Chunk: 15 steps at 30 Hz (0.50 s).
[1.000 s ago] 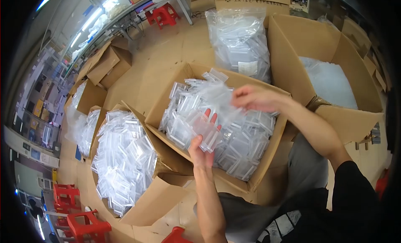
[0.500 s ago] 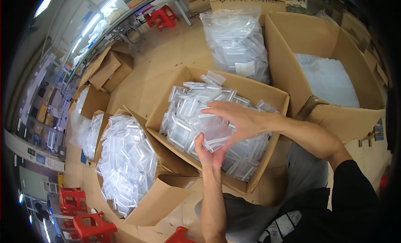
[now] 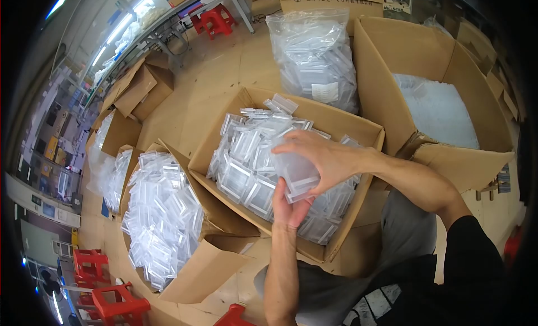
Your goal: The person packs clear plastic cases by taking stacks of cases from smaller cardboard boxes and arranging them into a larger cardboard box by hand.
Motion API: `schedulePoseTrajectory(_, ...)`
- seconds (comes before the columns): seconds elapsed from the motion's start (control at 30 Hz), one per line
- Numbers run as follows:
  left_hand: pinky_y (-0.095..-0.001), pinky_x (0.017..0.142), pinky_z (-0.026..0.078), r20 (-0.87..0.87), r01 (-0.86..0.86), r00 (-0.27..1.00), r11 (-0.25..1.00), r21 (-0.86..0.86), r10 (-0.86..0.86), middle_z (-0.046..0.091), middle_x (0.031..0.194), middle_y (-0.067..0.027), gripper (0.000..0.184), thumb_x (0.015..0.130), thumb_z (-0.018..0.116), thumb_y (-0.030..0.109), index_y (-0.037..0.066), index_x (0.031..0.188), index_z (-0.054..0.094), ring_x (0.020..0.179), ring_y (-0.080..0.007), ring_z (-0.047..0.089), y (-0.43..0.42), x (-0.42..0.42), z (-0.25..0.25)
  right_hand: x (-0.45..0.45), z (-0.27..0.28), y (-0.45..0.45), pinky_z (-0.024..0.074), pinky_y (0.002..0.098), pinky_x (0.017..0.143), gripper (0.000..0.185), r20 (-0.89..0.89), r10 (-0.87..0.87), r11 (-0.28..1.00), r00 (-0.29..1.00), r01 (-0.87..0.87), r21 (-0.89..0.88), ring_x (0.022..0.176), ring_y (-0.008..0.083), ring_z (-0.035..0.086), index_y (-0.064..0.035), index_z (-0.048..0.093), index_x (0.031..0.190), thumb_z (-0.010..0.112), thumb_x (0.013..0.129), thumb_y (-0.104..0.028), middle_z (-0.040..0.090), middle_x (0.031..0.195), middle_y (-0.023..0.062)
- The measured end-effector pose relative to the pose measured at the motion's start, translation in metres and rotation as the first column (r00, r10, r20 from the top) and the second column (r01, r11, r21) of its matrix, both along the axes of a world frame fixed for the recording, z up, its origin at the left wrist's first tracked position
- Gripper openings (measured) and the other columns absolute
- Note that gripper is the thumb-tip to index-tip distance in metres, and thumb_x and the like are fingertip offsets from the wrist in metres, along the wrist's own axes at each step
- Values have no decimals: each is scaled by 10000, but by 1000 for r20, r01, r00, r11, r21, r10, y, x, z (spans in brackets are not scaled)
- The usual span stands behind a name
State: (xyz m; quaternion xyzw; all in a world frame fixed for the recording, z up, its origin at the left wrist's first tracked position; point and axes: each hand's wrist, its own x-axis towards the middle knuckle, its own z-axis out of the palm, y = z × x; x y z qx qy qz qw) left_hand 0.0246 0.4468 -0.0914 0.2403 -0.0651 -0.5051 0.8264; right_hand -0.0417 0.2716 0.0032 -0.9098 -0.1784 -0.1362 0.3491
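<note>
A clear plastic case [image 3: 298, 174], flat and see-through, is held above the middle box; whether it is one piece or a small stack, I cannot tell. My right hand [image 3: 328, 158] grips it from the far and right sides, fingers curled over its upper edge. Supporting the lower edge is my left hand [image 3: 291, 209], its thumb raised along the near side. Below both hands, a cardboard box [image 3: 227, 205] holds a loose heap of similar clear plastic cases [image 3: 246, 144].
On the left, another open carton [image 3: 207, 270] is heaped with clear pieces. A filled plastic bag [image 3: 319, 57] stands beyond the middle box. At right, a big carton [image 3: 414, 45] contains stacked translucent sheets [image 3: 440, 113]. Red stools [image 3: 117, 301] stand lower left.
My right fingers have closed in on the upper edge of the clear plastic case. Both hands have shifted slightly with it, and the whole view has moved a little.
</note>
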Motion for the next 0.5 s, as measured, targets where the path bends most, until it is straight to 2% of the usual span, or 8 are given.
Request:
schedulePoseTrajectory(0.07, -472, 1031, 423, 40, 44, 998, 999, 21, -45, 494, 1416, -89, 712, 892, 537, 585, 129, 1429, 429, 1297, -300, 471, 1, 0, -9, 1, -3, -2, 328, 449, 1099, 988, -32, 35, 999, 999, -35, -6, 1321, 382, 370, -127, 391, 1424, 878, 568, -204, 350, 1408, 207)
schedulePoseTrajectory(0.17, -454, 1015, 433, 25, 20, 999, 1000, 21, -21, 499, 1410, -93, 727, 867, 584, 567, 134, 1429, 429, 1285, -299, 480, 3, 2, -9, 2, -1, -4, 338, 450, 1093, 981, -45, 67, 998, 997, -67, 14, 1319, 380, 375, -133, 397, 1424, 879, 574, -213, 351, 1409, 208)
schedulePoseTrajectory(0.23, -429, 1028, 414, -70, 76, 994, 994, -81, -82, 538, 1369, -82, 731, 836, 681, 468, 89, 1412, 437, 1252, -287, 510, 4, 5, -12, 3, -2, -4, 344, 449, 1088, 978, -44, 81, 997, 996, -81, -17, 1311, 374, 381, -132, 403, 1423, 879, 573, -215, 357, 1399, 203)
schedulePoseTrajectory(0.27, -429, 1028, 414, -73, 75, 994, 994, -81, -80, 538, 1369, -82, 731, 836, 681, 468, 89, 1412, 437, 1252, -287, 510, 3, 4, -14, 2, 0, -4, 344, 449, 1088, 978, -47, 82, 996, 996, -83, -17, 1311, 374, 381, -132, 403, 1423, 879, 573, -215, 357, 1399, 203)
schedulePoseTrajectory(0.33, -453, 1037, 415, 37, 14, 999, 1000, 13, -15, 517, 1390, -91, 740, 816, 682, 506, 129, 1409, 451, 1281, -306, 482, -1, 1, -16, 2, 5, -6, 349, 445, 1084, 973, -101, 68, 998, 992, -69, -1, 1298, 368, 391, -129, 408, 1420, 876, 572, -217, 366, 1385, 197)
schedulePoseTrajectory(0.5, -474, 1083, 377, 101, -35, 994, 999, 15, 33, 512, 1395, -87, 745, 822, 673, 532, 124, 1405, 452, 1299, -301, 467, 2, 4, -12, 4, 2, 0, 352, 439, 1083, 995, -69, 133, 991, 989, -133, 15, 1292, 362, 393, -135, 402, 1428, 878, 556, -185, 374, 1373, 184)
